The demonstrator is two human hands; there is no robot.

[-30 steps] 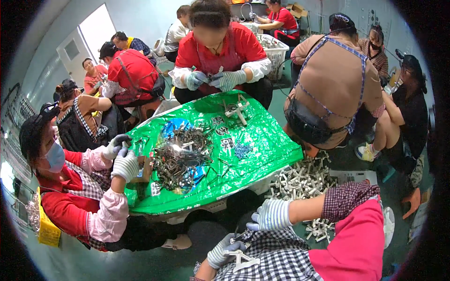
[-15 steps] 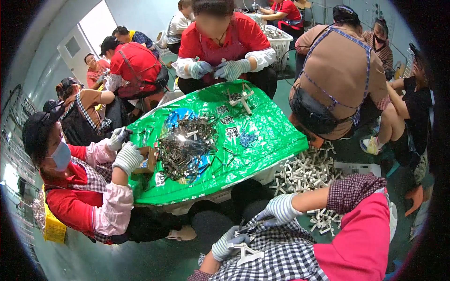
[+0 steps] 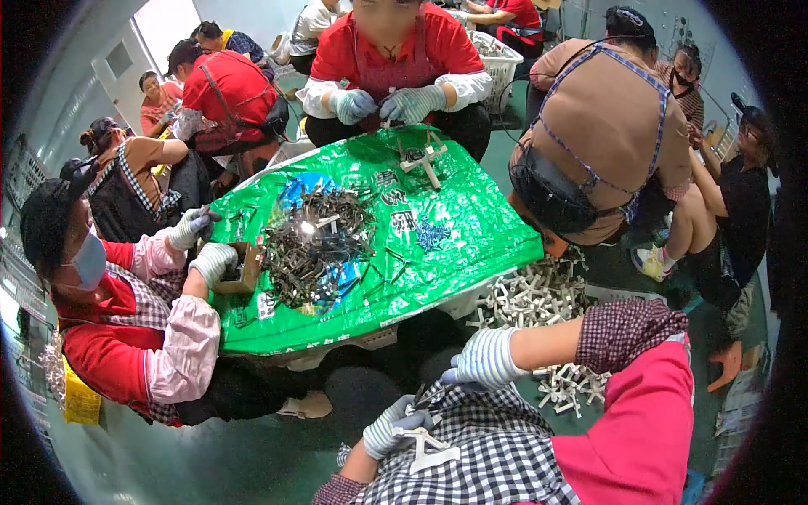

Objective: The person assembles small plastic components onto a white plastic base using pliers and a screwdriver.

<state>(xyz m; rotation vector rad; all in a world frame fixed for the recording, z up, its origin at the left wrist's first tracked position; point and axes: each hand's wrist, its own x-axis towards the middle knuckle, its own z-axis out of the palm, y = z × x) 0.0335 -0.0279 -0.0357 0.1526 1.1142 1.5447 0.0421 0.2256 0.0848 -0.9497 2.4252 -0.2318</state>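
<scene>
My left hand (image 3: 390, 427), in a striped glove, is closed on a white plastic bracket (image 3: 433, 454) with splayed legs, low over my checked apron (image 3: 505, 454). Thin dark pieces (image 3: 423, 397) stick up beside its fingertips. My right hand (image 3: 486, 360), gloved alike, is just above and to the right, its fingers bent together near those dark pieces. What it grips is too small to make out.
A table under green plastic sheeting (image 3: 471, 227) bears a heap of dark metal parts (image 3: 311, 261). White brackets (image 3: 539, 295) lie piled on the floor at right. A masked co-worker (image 3: 93, 295) reaches into a cardboard box (image 3: 244, 273); another co-worker (image 3: 396, 59) sits across.
The view has shifted, so most things sit further left. My hands stay close together, with the bracket still in my left. The masked co-worker's hand has lowered to the cardboard box.
</scene>
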